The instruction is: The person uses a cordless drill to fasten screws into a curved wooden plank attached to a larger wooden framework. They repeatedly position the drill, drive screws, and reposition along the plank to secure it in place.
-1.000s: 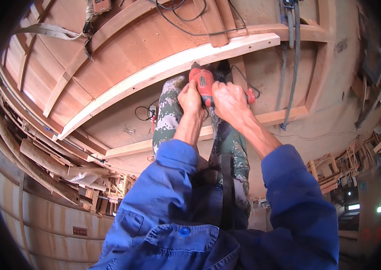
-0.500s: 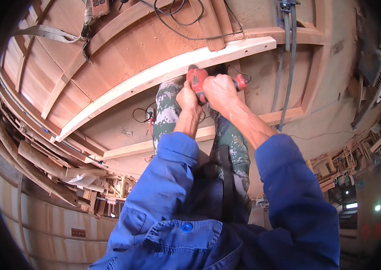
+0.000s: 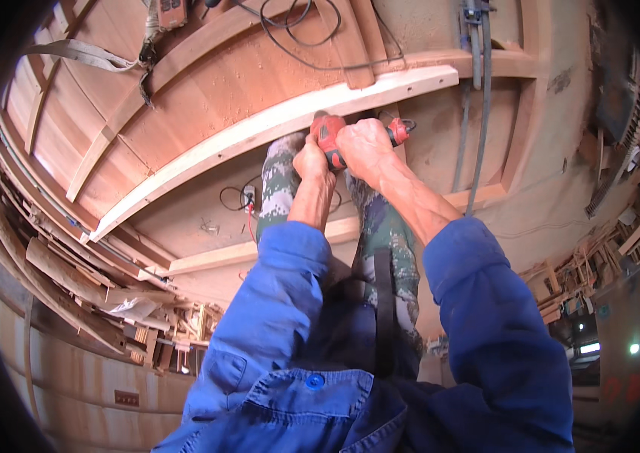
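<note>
A red and black power drill (image 3: 328, 130) is gripped in both my hands, its front end up against the near side of a long pale curved wooden beam (image 3: 282, 121). My left hand (image 3: 312, 160) is closed round the drill's front part. Wrapped over its rear body and handle is my right hand (image 3: 366, 149), with the red tail end (image 3: 399, 132) and its cord showing beyond the knuckles. Several small dark holes mark the beam's near face. The bit and the spot where it meets the wood are hidden.
Behind the beam lies a large curved wooden panel (image 3: 206, 94) with ribs and sawdust. A black cable (image 3: 297, 57) coils on it. Metal clamp bars (image 3: 482, 113) cross the frame at right. A cord connector (image 3: 249, 195) rests on the floor near my left leg. Timber (image 3: 70, 272) is stacked at left.
The view has shifted slightly. My hands keep the same hold on the drill, which stays against the beam in nearly the same place.
</note>
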`<move>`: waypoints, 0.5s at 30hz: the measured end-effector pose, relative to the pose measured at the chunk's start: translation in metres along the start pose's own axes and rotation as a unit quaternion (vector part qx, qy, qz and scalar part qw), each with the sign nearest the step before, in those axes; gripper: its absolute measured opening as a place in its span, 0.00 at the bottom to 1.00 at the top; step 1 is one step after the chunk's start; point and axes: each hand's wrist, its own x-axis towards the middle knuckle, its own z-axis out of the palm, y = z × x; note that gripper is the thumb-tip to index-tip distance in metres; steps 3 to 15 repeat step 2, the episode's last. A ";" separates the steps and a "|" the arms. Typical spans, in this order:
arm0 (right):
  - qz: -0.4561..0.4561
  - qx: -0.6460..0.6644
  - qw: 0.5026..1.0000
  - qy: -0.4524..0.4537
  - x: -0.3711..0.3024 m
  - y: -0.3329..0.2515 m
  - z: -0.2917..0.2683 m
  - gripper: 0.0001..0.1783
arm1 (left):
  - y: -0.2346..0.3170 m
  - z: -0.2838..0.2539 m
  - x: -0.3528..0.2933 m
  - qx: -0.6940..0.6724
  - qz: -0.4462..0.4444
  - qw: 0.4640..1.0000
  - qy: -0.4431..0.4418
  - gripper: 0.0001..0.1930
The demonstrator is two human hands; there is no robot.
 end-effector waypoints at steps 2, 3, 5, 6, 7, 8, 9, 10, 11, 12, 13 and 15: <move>0.014 0.009 1.000 0.005 0.001 0.001 0.000 0.13 | -0.001 -0.005 -0.008 -0.023 -0.001 1.000 -0.006 0.24; 0.014 0.009 1.000 0.005 0.001 0.001 0.000 0.13 | -0.001 -0.005 -0.008 -0.023 -0.001 1.000 -0.006 0.24; 0.014 0.009 1.000 0.005 0.001 0.001 0.000 0.13 | -0.001 -0.005 -0.008 -0.023 -0.001 1.000 -0.006 0.24; 0.014 0.009 1.000 0.005 0.001 0.001 0.000 0.13 | -0.001 -0.005 -0.008 -0.023 -0.001 1.000 -0.006 0.24; 0.014 0.009 1.000 0.005 0.001 0.001 0.000 0.13 | -0.001 -0.005 -0.008 -0.023 -0.001 1.000 -0.006 0.24; 0.014 0.009 1.000 0.005 0.001 0.001 0.000 0.13 | -0.001 -0.005 -0.008 -0.023 -0.001 1.000 -0.006 0.24; 0.014 0.009 1.000 0.005 0.001 0.001 0.000 0.13 | -0.001 -0.005 -0.008 -0.023 -0.001 1.000 -0.006 0.24; 0.014 0.009 1.000 0.005 0.001 0.001 0.000 0.13 | -0.001 -0.005 -0.008 -0.023 -0.001 1.000 -0.006 0.24; 0.014 0.009 1.000 0.005 0.001 0.001 0.000 0.13 | -0.001 -0.005 -0.008 -0.023 -0.001 1.000 -0.006 0.24; 0.014 0.009 1.000 0.005 0.001 0.001 0.000 0.13 | -0.001 -0.005 -0.008 -0.023 -0.001 1.000 -0.006 0.24; 0.014 0.009 1.000 0.005 0.001 0.001 0.000 0.13 | -0.001 -0.005 -0.008 -0.023 -0.001 1.000 -0.006 0.24; 0.014 0.009 1.000 0.005 0.001 0.001 0.000 0.13 | -0.001 -0.005 -0.008 -0.023 -0.001 1.000 -0.006 0.24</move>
